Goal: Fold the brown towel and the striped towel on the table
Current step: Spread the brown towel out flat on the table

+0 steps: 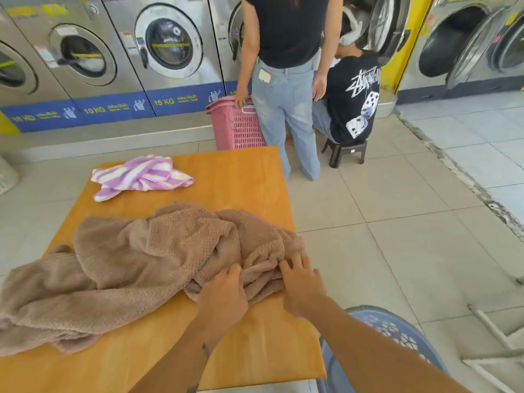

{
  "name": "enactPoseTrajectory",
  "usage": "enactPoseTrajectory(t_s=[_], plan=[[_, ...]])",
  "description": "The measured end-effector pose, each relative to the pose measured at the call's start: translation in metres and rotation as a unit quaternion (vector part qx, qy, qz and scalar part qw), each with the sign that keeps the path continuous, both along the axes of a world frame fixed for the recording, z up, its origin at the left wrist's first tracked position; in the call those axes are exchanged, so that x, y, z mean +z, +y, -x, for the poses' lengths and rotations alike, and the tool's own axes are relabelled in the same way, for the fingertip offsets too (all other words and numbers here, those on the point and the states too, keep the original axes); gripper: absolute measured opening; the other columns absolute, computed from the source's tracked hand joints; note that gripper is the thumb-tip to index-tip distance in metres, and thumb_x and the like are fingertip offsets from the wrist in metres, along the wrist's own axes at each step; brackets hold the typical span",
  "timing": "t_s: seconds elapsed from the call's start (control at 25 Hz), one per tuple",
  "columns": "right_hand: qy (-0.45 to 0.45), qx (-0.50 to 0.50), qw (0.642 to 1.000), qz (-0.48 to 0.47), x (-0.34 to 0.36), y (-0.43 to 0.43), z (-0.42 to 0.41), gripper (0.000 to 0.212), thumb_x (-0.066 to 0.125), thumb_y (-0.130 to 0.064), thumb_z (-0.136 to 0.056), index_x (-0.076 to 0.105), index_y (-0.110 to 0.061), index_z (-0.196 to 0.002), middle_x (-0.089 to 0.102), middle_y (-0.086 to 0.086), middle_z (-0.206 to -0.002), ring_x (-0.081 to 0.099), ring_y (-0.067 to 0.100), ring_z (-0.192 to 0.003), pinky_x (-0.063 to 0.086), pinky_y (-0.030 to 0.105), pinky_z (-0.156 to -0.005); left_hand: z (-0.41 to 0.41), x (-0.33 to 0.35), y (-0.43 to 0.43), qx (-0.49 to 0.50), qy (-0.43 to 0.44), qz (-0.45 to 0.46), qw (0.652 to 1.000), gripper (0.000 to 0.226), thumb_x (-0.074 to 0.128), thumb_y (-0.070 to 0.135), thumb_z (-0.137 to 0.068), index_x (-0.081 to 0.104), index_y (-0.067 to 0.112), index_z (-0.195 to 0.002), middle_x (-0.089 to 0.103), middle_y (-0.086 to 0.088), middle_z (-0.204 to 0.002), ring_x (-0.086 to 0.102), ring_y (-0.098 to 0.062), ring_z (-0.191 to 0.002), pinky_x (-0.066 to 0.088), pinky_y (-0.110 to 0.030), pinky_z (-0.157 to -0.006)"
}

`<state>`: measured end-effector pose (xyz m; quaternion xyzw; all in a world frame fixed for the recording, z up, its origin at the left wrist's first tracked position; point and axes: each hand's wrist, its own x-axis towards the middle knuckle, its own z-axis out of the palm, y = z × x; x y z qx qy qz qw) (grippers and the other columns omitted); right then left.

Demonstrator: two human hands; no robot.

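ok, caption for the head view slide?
Left hand grips and right hand presses crumpled brown textured towel on orange wooden table; purple-and-white striped towel unfolded beyond.

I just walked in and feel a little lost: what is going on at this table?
A person is working on the brown towel, which lies crumpled on the wooden table. The left hand grips its near folds and the right hand rests on them. The striped towel lies bunched at the far side, untouched. Neither is folded yet.
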<state>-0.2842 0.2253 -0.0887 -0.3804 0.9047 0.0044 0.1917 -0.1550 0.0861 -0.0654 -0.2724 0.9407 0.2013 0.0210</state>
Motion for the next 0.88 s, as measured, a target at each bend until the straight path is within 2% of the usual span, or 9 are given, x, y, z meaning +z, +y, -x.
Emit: enactPoseTrajectory(t_s=[0.16,0.32,0.44,0.52,0.56,0.64,0.72,0.8,0.88], plan=[[0.034,-0.028,0.999,-0.004,-0.003,0.011,0.032,0.044,0.055,-0.022,-0.086,0.046,-0.025,-0.129,0.054,0.003,-0.128,0.050,0.029,-0.115,0.047,0.040,-0.087,-0.001,0.005,0.000,-0.020,-0.030,-0.054,0.998,0.008,0.042,0.028,-0.091,0.049,0.026,-0.086,0.052,0.007,-0.082,0.051,-0.017,-0.075,0.051,-0.045,-0.074],[0.023,-0.159,0.978,-0.134,0.014,0.041,0.072,0.059,0.058,-0.038,-0.083,0.040,-0.027,-0.138,0.051,0.004,-0.127,0.049,0.028,-0.118,0.043,0.039,-0.088,0.005,0.013,-0.002,-0.023,0.115,-0.058,0.991,0.012,0.048,0.016,-0.093,0.056,0.024,-0.088,0.055,0.009,-0.082,0.052,-0.011,-0.070,0.049,-0.034,-0.061],[0.026,-0.107,0.994,0.013,0.031,0.020,0.066,0.074,0.064,-0.037,-0.075,0.031,-0.025,-0.141,0.042,0.008,-0.128,0.044,0.032,-0.118,0.043,0.046,-0.096,-0.001,0.011,-0.013,-0.009,0.208,0.044,0.977,0.018,0.057,0.008,-0.085,0.058,0.022,-0.096,0.052,0.010,-0.091,0.051,-0.012,-0.078,0.046,-0.029,-0.066],[0.048,-0.042,0.989,0.135,0.046,-0.007,0.038,0.079,0.067,-0.035,-0.073,0.030,-0.023,-0.141,0.038,0.009,-0.134,0.039,0.033,-0.122,0.039,0.047,-0.103,-0.010,0.006,-0.021,0.015,0.172,0.103,0.980,0.033,0.062,0.013,-0.080,0.055,0.026,-0.110,0.050,0.006,-0.107,0.053,-0.018,-0.094,0.048,-0.034,-0.077],[0.037,-0.021,0.987,0.154,0.049,-0.018,0.020,0.079,0.066,-0.032,-0.074,0.028,-0.023,-0.143,0.035,0.009,-0.137,0.037,0.034,-0.125,0.036,0.048,-0.105,-0.017,0.002,-0.024,0.038,0.107,0.111,0.987,0.047,0.063,0.019,-0.079,0.048,0.030,-0.122,0.046,0.004,-0.119,0.051,-0.022,-0.108,0.047,-0.038,-0.086],[-0.026,0.015,0.993,0.113,0.042,-0.032,-0.011,0.079,0.063,-0.028,-0.080,0.021,-0.025,-0.147,0.029,0.011,-0.144,0.033,0.036,-0.130,0.035,0.050,-0.106,-0.033,-0.005,-0.028,0.081,-0.065,0.075,0.992,0.081,0.062,0.025,-0.079,0.020,0.039,-0.146,0.029,0.000,-0.139,0.035,-0.028,-0.129,0.042,-0.045,-0.101],[-0.064,0.027,0.997,0.029,0.028,-0.030,-0.024,0.081,0.065,-0.031,-0.083,0.015,-0.028,-0.147,0.033,0.012,-0.142,0.037,0.037,-0.129,0.037,0.051,-0.103,-0.050,-0.015,-0.032,0.084,-0.187,0.044,0.978,0.089,0.057,0.020,-0.084,0.004,0.038,-0.152,0.025,-0.001,-0.145,0.033,-0.029,-0.132,0.042,-0.045,-0.103],[-0.040,0.015,0.998,0.034,0.027,-0.029,-0.020,0.073,0.066,-0.031,-0.083,0.022,-0.030,-0.141,0.047,0.010,-0.131,0.048,0.036,-0.121,0.038,0.050,-0.096,-0.068,-0.023,-0.039,0.081,-0.195,0.070,0.975,0.071,0.052,0.015,-0.089,0.021,0.033,-0.150,0.042,-0.001,-0.137,0.047,-0.026,-0.120,0.046,-0.040,-0.095],[0.029,-0.002,0.994,0.110,0.043,-0.035,-0.008,0.063,0.065,-0.031,-0.082,0.032,-0.030,-0.136,0.052,0.006,-0.127,0.052,0.034,-0.117,0.038,0.048,-0.093,-0.085,-0.023,-0.048,0.086,-0.068,0.118,0.987,0.039,0.059,0.011,-0.086,0.054,0.022,-0.123,0.057,-0.002,-0.108,0.059,-0.024,-0.087,0.049,-0.036,-0.070]])
